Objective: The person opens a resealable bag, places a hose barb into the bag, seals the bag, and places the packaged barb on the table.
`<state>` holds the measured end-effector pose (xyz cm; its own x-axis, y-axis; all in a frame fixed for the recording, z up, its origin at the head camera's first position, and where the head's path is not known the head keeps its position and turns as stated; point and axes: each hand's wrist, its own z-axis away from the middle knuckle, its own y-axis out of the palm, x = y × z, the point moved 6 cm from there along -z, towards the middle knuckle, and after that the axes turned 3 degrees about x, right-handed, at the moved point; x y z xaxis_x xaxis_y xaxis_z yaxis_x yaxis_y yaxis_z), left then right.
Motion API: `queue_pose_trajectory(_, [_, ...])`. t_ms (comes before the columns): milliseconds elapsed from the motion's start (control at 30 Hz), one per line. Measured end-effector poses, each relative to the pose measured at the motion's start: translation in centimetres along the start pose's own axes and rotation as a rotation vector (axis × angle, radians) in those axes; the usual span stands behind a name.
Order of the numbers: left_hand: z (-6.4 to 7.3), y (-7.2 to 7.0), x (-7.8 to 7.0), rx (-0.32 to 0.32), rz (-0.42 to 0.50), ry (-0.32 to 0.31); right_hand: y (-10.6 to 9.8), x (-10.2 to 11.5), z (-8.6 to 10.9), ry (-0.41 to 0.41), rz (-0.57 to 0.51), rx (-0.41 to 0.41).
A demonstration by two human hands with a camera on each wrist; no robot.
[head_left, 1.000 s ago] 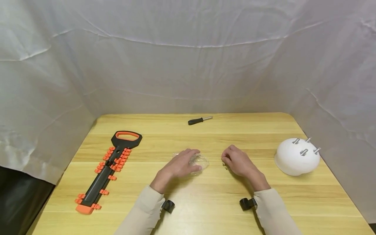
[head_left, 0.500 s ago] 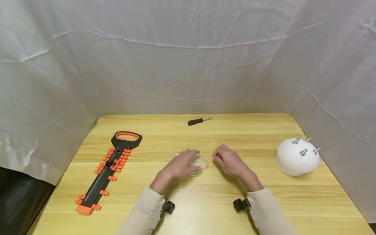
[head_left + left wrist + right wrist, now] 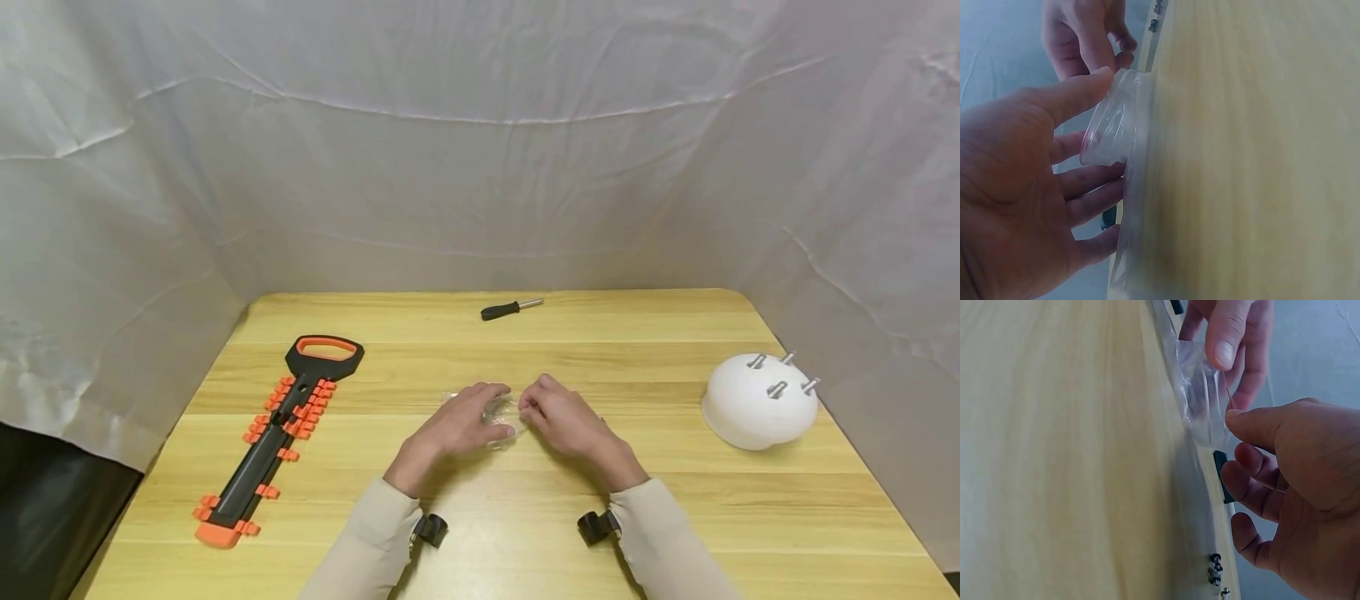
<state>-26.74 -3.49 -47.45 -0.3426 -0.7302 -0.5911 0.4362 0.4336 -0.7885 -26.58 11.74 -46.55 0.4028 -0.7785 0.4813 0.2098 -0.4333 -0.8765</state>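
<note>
Pale grey curtain (image 3: 480, 183) hangs behind and at both sides of a light wood-grained surface (image 3: 517, 533). On it, the left grip (image 3: 457, 423) grasps a clear plastic bag (image 3: 1113, 128) at its mouth, thumb on one side and fingers on the other. The right grip (image 3: 566, 418) comes in angled from the bag's right, thumb tip at the bag's red edge and the other fingers loosely curled; whether it pinches the edge or some small item, I cannot tell. Both forearms, in beige sleeves (image 3: 667, 542), reach in from the near side of the bag.

Right of the bag lie small metal pieces (image 3: 1215, 570), at least two. One screwdriver (image 3: 500, 312) lies beyond the bag, near the far edge. Well to the bag's right, with a broad stretch of wood between, sits one white rounded object (image 3: 742, 408) topped by four metal pegs (image 3: 777, 389). Well to its left lies one black-and-orange rack (image 3: 251, 472), slanting toward the left edge, its orange clips too crowded to count.
</note>
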Motion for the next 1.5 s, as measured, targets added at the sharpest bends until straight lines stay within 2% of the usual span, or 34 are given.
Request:
queue_pose_trajectory(200, [0.0,-0.1,-0.1,-0.007,-0.009,0.004,0.4,0.3,-0.2,-0.012,0.022,0.006])
queue_pose_trajectory(500, [0.0,-0.2,-0.3,-0.015,-0.010,0.013,0.3,0.1,-0.1,0.001,-0.012,-0.005])
queue_pose_trajectory(633, [0.0,-0.1,-0.4,-0.014,-0.012,0.007,0.0,-0.7,0.2,0.040,-0.039,-0.018])
queue_pose_trajectory(833, [0.1,0.0,-0.4,-0.015,-0.017,-0.011,-0.9,-1.8,0.8,0.047,-0.069,-0.044])
queue_pose_trajectory(1500, [0.1,0.1,-0.3,-0.008,-0.015,-0.028,-2.5,-5.3,2.8,0.095,-0.027,-0.038])
